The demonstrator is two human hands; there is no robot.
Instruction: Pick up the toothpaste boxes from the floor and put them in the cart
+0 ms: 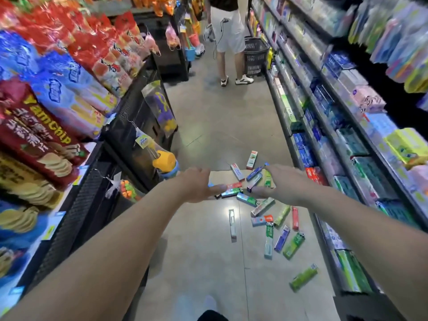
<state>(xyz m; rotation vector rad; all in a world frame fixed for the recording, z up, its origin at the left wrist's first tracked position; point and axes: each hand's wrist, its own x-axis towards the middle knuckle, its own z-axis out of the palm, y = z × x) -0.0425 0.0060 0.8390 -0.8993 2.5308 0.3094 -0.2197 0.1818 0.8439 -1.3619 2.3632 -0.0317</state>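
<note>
Toothpaste boxes [261, 206]: some twenty or so, scattered flat on the grey floor [208, 239] of a shop aisle, nearer the right-hand shelving; colours green, blue, red, white; print on them too small and blurred to read; several lie on a flat sheet of cardboard [220, 178], the rest on bare floor; one green box [303, 278] lies apart, nearest the viewer; one white box [232, 223] lies alone toward the middle of the aisle.

Left hand [196, 185]: stretched forward above the boxes, fingers straight and relaxed, holding nothing.

Right hand [281, 183]: stretched forward likewise, fingers spread, holding nothing; contact with any box cannot be told.

Left shelving: snack bags, one dark red bag [34, 133] reading "YamChip" in yellow, other lettering not legible; blue and red bags above.

Right shelving [328, 126]: boxed goods in blue, green, pink; labels blurred.

Far end of aisle: a person in white shorts [228, 33] beside a dark wheeled basket [254, 55].
</note>
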